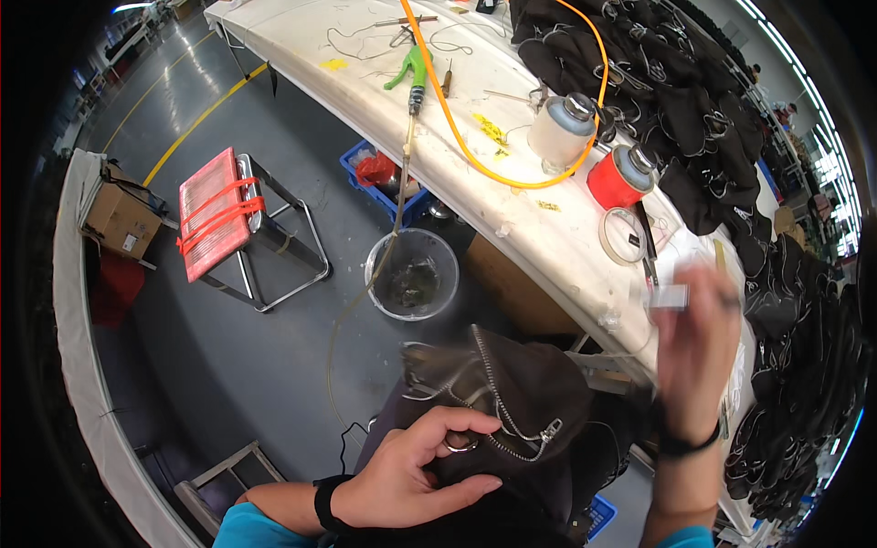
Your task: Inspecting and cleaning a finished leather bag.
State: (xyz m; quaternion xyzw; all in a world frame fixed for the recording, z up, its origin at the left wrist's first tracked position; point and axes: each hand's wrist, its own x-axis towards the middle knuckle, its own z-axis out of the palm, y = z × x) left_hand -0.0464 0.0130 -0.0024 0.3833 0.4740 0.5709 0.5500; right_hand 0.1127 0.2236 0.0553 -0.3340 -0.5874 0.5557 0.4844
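Observation:
A dark brown fabric piece (539, 384) with a metal zipper lies bunched over my lap, its silver zipper pull (551, 429) at the right. Over the fabric's near left part is my left hand (416, 475), index finger and thumb spread apart and the other fingers curled, partly hidden. My right hand (699, 338) is raised at the table's near edge, smeared by motion. By its fingertips shows a small whitish rectangular piece (669, 297); whether the hand holds it is unclear. A tape roll (622, 236) lies just beyond that hand.
On the white-covered table (365, 87) are a green air gun (417, 68), an orange hose (448, 119), a whitish pump bottle (560, 132) and a red one (621, 176). Dark fabric pieces (694, 119) pile up rightward. A bucket (413, 274) and a stool (219, 215) stand on the floor.

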